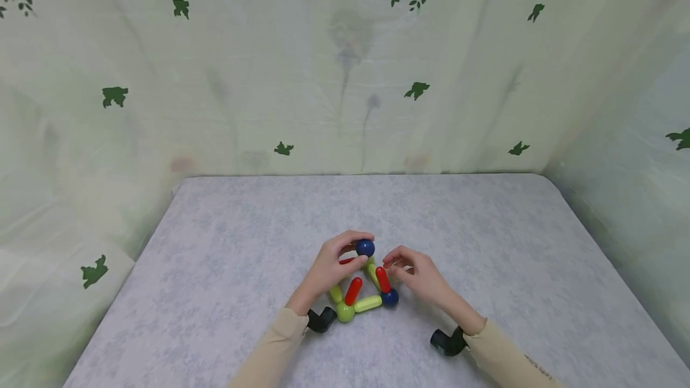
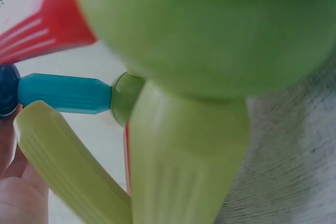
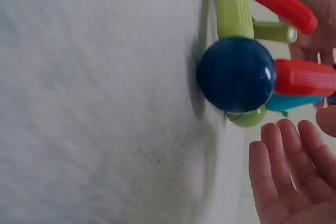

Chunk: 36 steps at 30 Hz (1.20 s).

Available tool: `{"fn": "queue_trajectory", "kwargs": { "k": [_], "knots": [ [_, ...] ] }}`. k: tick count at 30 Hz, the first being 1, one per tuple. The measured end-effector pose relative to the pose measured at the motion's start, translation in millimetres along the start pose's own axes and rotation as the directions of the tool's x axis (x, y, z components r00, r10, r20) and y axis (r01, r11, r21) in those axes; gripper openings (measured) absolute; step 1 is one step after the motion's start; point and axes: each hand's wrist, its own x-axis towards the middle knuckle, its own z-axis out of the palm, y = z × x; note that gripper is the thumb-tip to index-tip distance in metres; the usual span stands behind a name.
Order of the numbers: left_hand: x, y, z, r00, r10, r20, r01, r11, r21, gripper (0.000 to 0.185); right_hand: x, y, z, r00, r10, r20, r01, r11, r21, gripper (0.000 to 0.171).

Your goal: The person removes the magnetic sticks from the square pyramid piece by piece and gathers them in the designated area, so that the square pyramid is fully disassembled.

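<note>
A frame of magnetic-looking rods and balls stands on the table. My left hand [image 1: 333,263] grips a dark blue ball [image 1: 365,248] at its top, fingers and thumb around it. The right hand [image 1: 419,272] hovers beside the frame, fingers loosely bent, apparently holding nothing; in the right wrist view its fingers [image 3: 296,166] are spread. Nearest it is a red rod [image 1: 383,279] rising from another blue ball [image 1: 390,297]. A light green rod [image 1: 369,303] links that ball to a green ball [image 1: 345,311], which bears a second red rod [image 1: 353,291]. A teal rod [image 2: 65,93] shows in the left wrist view.
The table [image 1: 242,226] has a mottled grey cover. A pale curtain [image 1: 302,64] with leaf prints hangs behind and at the sides. Black wrist cameras [image 1: 448,342] sit under both wrists, the left one close to the green ball.
</note>
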Motion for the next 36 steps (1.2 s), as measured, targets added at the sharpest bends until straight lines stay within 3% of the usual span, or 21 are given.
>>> {"fn": "queue_trajectory", "kwargs": {
  "k": [6, 26, 33, 36],
  "knots": [
    [-3.7, -3.0, -1.2, 0.999, -0.037, -0.012, 0.036, 0.997, -0.065, 0.033, 21.0, 6.8, 2.7, 1.000, -0.013, 0.020, 0.012, 0.998, 0.069, 0.022],
    [-11.8, -7.4, 1.1, 0.998, -0.049, -0.043, 0.040, 0.982, -0.183, 0.032, 44.6, 4.3, 14.7, 0.998, -0.054, 0.039, 0.055, 0.998, -0.033, 0.019],
    [-17.4, -32.2, 0.7, 0.998, -0.043, -0.053, 0.032, 0.981, -0.193, 0.030, 43.9, 3.9, 14.0, 0.993, -0.088, 0.072, 0.092, 0.994, -0.053, 0.021],
    [-18.6, -33.7, 0.9, 0.998, -0.037, -0.050, 0.026, 0.979, -0.203, 0.029, 43.5, 4.5, 13.1, 0.991, -0.102, 0.082, 0.108, 0.991, -0.074, 0.022]
  ]
}}
